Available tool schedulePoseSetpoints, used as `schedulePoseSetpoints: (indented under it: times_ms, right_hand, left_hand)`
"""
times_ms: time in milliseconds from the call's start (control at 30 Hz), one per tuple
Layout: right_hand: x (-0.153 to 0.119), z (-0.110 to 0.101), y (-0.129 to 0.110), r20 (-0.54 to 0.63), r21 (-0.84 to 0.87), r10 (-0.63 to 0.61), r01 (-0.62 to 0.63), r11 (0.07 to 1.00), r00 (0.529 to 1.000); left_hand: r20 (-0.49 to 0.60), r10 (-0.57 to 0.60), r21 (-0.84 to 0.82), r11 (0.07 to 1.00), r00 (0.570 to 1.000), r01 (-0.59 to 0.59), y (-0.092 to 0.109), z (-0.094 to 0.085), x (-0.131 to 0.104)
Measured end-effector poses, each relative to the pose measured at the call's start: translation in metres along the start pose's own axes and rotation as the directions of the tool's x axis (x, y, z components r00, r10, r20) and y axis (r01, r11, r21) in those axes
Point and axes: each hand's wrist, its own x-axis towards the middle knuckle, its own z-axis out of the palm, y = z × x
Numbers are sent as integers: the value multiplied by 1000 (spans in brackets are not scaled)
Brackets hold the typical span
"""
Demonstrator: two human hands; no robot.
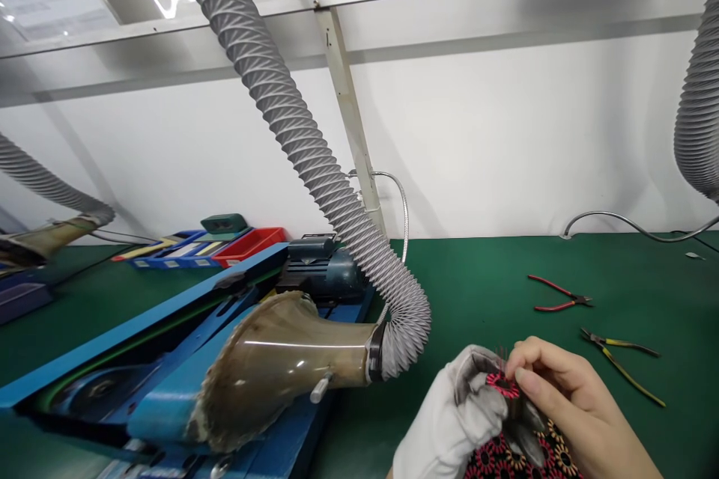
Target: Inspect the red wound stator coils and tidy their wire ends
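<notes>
My left hand (457,408), in a white glove with greyed fingertips, is closed around a small red and black ring-shaped part (502,385). Thin wires stick up from that ring. My bare right hand (562,389) pinches at the ring's right edge, thumb and forefinger together beside the wires. Just what sits between those fingertips is too small to make out. Below both hands lie several similar ring-shaped parts (494,460), some red and black, others yellowish and black, partly hidden by the hands.
Red-handled pliers (562,298) and yellow-handled pliers (621,359) lie on the green bench top (483,277) to the right. A blue belt machine (168,389) with a brownish hood (292,352) and grey hose (281,97) fills the left. Red bin (250,245) behind.
</notes>
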Motion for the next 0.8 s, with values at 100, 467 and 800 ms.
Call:
schedulePoseSetpoints:
  times_ms: [100, 467, 800]
  right_hand:
    - [0, 4, -2, -15, 54, 17, -16, 998, 1000]
    - [0, 10, 4, -49, -6, -11, 11, 1000, 999]
    - [2, 12, 8, -83, 127, 9, 2, 992, 997]
  left_hand:
    - [60, 2, -56, 998, 998, 1, -6, -4, 2]
    - [136, -46, -212, 974, 990, 75, -18, -10, 12]
    - [72, -26, -367, 929, 997, 51, -20, -6, 6]
